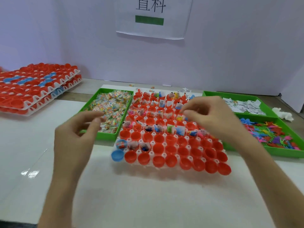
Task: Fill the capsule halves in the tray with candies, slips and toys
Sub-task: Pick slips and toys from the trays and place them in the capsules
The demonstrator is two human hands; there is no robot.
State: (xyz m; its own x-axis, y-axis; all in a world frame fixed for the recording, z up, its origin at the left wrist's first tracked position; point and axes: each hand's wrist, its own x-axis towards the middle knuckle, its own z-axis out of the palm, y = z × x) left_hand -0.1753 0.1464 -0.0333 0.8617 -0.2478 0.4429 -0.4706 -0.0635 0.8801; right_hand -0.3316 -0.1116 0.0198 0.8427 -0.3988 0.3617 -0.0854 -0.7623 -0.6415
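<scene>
Tray (139,151) sitting mid-counter (148,195) — back rows of capsule halves (158,162) sitting filled, nearest rows mostly lying empty. Left hand (77,134) hovering by candy bin (107,137), right hand (213,116) over tray — fingers curling, whether gripping anything: cannot tell.

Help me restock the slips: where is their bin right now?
In the head view, the slip bin is at the far right, directly behind the toy bin and to the right of the capsule tray.
</scene>
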